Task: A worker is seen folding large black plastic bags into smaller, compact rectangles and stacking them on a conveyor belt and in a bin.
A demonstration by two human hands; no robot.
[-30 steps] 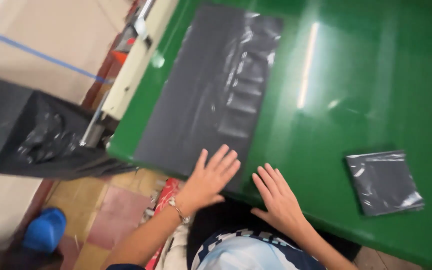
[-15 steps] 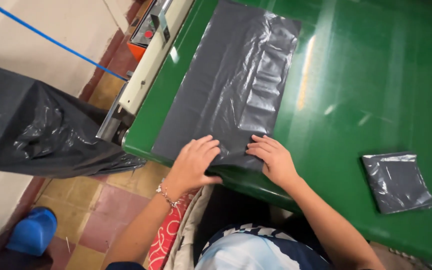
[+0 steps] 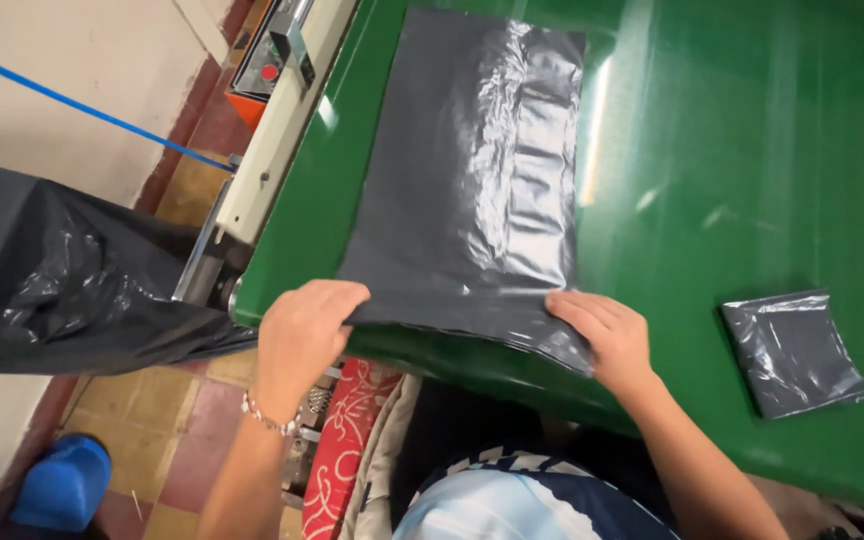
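Black flat plastic bag: one, spread on the glossy green table, near edge lifted.
Left hand: pinching bag's near-left corner.
Right hand: pinching near-right corner.
Folded black bag square: one, well right of the grip.
Room: bare green between them.

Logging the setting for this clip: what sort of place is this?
Probably a small plastic-bag workshop: a green worktable, a bag-making or sealing machine feeding black film, and a folded black bag set aside.

A glossy green table carried a flat black plastic bag at centre and a folded black bag at lower right.
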